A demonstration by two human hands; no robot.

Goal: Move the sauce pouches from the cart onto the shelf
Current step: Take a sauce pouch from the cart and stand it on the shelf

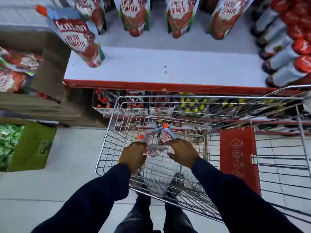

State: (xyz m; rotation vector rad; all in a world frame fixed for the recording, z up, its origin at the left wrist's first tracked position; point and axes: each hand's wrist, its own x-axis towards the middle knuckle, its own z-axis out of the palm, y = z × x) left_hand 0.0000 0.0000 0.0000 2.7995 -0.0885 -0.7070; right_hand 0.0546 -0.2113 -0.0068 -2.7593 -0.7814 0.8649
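Both my hands are down inside the wire cart [107, 132]. My left hand [133, 155] grips a tomato sauce pouch [148, 136] with its orange cap pointing left. My right hand [183, 153] holds a second pouch [166, 136] upright, cap up. A third pouch [155, 149] lies flat on the cart bottom between my hands. Above the cart is the white shelf [151, 68] with a red front edge. One pouch [79, 37] stands at its left front and several more [134, 15] line the back.
Red-capped sauce bottles [286, 52] lie in a row along the shelf's right side. A cardboard box [50, 78] with more pouches sits at the left, a green box [33, 147] below it on the floor. The cart's red child seat flap [239, 158] is at the right.
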